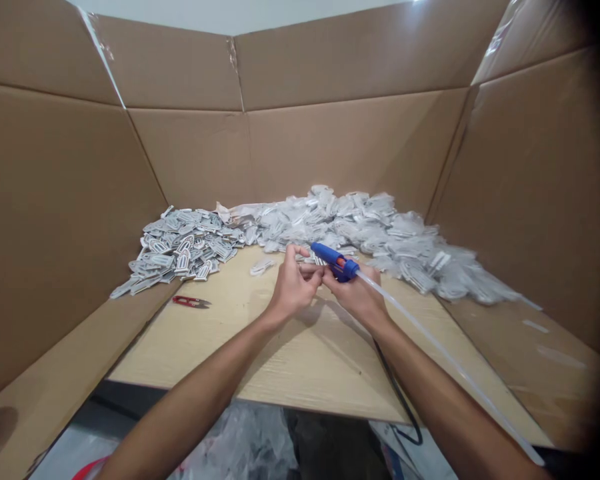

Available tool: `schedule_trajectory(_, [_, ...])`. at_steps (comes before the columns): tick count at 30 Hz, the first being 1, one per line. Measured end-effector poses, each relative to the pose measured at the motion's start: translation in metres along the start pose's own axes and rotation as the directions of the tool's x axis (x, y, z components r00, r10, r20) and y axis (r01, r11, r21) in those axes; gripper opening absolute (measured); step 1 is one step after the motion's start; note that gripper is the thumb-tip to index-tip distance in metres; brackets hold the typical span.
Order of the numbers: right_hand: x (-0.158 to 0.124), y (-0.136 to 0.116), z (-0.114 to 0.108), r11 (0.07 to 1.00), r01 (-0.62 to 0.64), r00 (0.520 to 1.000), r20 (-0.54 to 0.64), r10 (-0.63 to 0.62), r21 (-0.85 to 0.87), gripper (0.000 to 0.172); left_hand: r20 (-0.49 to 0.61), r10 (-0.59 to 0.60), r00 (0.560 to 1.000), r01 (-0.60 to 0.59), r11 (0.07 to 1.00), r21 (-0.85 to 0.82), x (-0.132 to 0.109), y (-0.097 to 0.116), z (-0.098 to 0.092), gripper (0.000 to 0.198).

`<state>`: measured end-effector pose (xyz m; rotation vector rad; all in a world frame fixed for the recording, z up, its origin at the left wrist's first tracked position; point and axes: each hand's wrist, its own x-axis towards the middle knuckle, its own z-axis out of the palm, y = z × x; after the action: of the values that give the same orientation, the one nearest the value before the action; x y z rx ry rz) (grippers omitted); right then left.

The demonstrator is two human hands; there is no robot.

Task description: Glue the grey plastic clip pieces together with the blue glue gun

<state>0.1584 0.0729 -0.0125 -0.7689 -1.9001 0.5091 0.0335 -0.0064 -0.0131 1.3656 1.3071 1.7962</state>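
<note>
A blue hot glue gun [333, 257] is gripped in my right hand [363, 297], with a long clear glue stick [445, 357] trailing from its back toward the lower right. My left hand [295, 283] is closed in a pinch beside it, index finger raised and bent. Between the hands, under the gun's nozzle, a small striped patch [319, 261] shows partly; fingers and gun cover the rest. The fingertips of both hands meet close to this patch. A flat clear plastic-wrapped piece [262, 267] lies on the table just left of my left hand.
Loose grey-and-white patches [183, 243] are heaped at the back left. A long pile of clear-bagged pieces [350, 223] runs across the back to the right. Red thread snips [191, 302] lie at left. Cardboard walls [350, 143] enclose the wooden table [300, 367]. A black cord [397, 393] hangs over its front edge.
</note>
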Motion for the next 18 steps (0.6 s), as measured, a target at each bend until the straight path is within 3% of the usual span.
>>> schedule_trajectory(8, [0.0010,-0.0005,-0.0009,0.986,-0.078,0.997,0.025,0.075,0.147,0.026,-0.032,-0.033,0.999,0.030,0.994,-0.104,0.0066,-0.0057,-0.0012,0.051])
schedule_trajectory(14, [0.0024,0.0030,-0.0025,0.995,-0.050,0.998,0.052,0.046,0.083,0.036,-0.039,-0.014,0.999,0.010,0.997,-0.080,0.0072,-0.0057,-0.0027,0.050])
schedule_trajectory(18, [0.0015,0.0022,-0.0015,0.998,-0.005,0.999,0.035,0.003,0.064,0.032,-0.014,0.024,1.000,-0.024,0.999,-0.021,0.0042,-0.0040,-0.0019,0.044])
